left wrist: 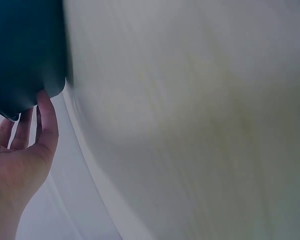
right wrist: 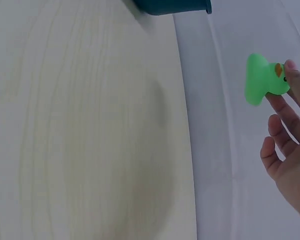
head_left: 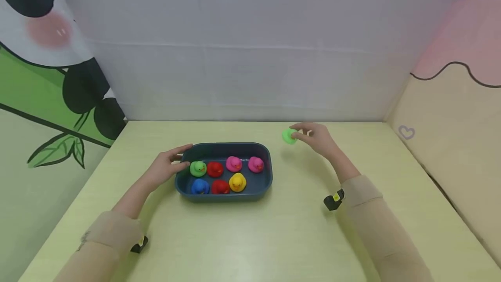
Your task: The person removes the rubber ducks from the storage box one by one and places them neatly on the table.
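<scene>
A dark blue tray [head_left: 223, 198] stands on the table, with several small rubber ducks in it. Green [head_left: 198, 169], blue [head_left: 200, 186] and yellow [head_left: 237, 182] ones sit there, along with red and pink ones. My left hand [head_left: 166, 166] holds the tray's left end, thumb at the rim, fingers at its far corner; in the left wrist view the fingers [left wrist: 49, 120] curve against the tray wall. To the tray's right, my right hand [head_left: 317, 139] pinches a bright green rubber duck [right wrist: 262, 80] by its head between thumb and fingers, above the table.
The pale wooden table [head_left: 235, 243] meets a white cloth wall [head_left: 250, 77] behind the tray. Printed panels stand at the left [head_left: 47, 99] and right [head_left: 458, 134]. A small black device [head_left: 333, 201] is worn at the right wrist.
</scene>
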Tool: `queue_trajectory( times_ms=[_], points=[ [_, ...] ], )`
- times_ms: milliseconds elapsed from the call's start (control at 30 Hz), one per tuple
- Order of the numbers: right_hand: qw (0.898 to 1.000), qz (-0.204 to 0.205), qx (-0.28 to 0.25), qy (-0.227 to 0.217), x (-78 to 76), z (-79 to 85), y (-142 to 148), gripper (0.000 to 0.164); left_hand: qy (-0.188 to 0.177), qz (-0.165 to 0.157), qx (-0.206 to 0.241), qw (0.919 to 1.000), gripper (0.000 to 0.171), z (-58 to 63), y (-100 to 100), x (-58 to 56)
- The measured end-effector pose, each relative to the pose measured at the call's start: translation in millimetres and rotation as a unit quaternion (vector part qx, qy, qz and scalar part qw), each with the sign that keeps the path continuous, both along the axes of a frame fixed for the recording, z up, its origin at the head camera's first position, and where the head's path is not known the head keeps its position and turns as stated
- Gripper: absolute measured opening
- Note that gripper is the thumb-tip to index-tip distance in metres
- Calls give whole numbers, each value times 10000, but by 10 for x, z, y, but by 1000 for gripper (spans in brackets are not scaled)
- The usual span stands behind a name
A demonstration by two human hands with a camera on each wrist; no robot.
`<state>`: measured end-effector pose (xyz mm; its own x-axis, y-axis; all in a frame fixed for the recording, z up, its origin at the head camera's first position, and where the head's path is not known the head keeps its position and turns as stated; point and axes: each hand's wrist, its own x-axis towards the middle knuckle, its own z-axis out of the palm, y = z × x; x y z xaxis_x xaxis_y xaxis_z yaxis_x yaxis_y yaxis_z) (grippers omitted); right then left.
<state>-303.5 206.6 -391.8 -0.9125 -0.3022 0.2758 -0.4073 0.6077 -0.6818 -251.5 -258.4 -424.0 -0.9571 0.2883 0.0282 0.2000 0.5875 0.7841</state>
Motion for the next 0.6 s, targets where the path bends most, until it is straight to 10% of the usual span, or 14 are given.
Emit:
queue_trajectory(
  times_ms=[600],
  points=[
    [9951,-650,-113,-739,-337,-373,48,38,-25,-34,25,10000,54,-2,-8,-28]
  ],
)
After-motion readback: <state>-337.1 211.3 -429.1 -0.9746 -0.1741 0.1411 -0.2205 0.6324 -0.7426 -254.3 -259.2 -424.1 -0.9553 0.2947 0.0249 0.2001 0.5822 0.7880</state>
